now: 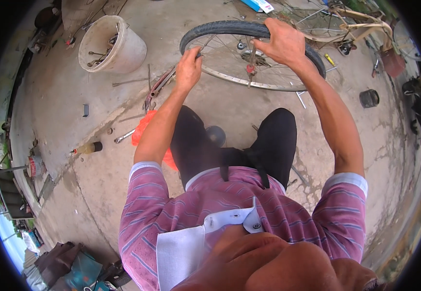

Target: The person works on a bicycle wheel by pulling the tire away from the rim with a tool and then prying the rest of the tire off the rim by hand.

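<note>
A bicycle wheel [230,78] with a black tyre [220,27] is held up at a tilt beyond my knees. Along its near edge the pale metal rim shows, and a reddish hub [250,69] sits among the spokes. My left hand [189,69] is closed at the wheel's left side. By its fingertips a thin dark rod sticks out; I cannot tell whether it is a tool or a spoke. Across the tyre's far right side lies my right hand [285,42], fingers curled over it and thumb pointing inward.
A white bucket [132,50] of metal tools stands at the far left. Near it lie a red-and-silver bar [161,83], a wrench [124,136] and a bottle [89,148]. An orange plastic bag [144,128] touches my left leg. Bicycle frame parts [365,22] lie far right, beyond a black cup [369,98].
</note>
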{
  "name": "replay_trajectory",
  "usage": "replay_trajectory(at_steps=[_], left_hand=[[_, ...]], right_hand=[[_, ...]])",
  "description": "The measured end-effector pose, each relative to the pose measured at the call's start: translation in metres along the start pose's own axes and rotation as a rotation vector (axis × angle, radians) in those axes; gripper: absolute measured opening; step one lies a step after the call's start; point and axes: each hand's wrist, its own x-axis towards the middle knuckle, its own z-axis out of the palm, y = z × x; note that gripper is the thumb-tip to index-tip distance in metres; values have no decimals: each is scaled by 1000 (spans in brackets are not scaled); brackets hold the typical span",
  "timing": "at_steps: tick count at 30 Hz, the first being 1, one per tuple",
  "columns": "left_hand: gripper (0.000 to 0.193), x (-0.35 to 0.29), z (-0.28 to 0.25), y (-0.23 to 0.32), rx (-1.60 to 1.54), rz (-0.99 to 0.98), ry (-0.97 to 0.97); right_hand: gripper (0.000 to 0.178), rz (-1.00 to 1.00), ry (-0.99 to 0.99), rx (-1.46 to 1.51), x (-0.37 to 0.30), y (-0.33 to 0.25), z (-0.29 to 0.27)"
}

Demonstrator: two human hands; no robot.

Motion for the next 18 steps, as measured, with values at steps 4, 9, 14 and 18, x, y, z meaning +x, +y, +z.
replay_trajectory(at_steps=[4, 9, 14, 18], left_hand=[[24, -18, 28, 17, -1219, -786, -496], [34, -91, 34, 65, -1242, -999, -680], [45, -40, -32, 50, -525, -576, -452], [40, 18, -93, 40, -80, -191, -405]], right_hand=[[48, 39, -80, -56, 21, -4, 5], [52, 62, -78, -56, 28, 29, 9], [52, 80, -70, -88, 10, 38, -1], [51, 75, -62, -76, 2, 40, -7]])
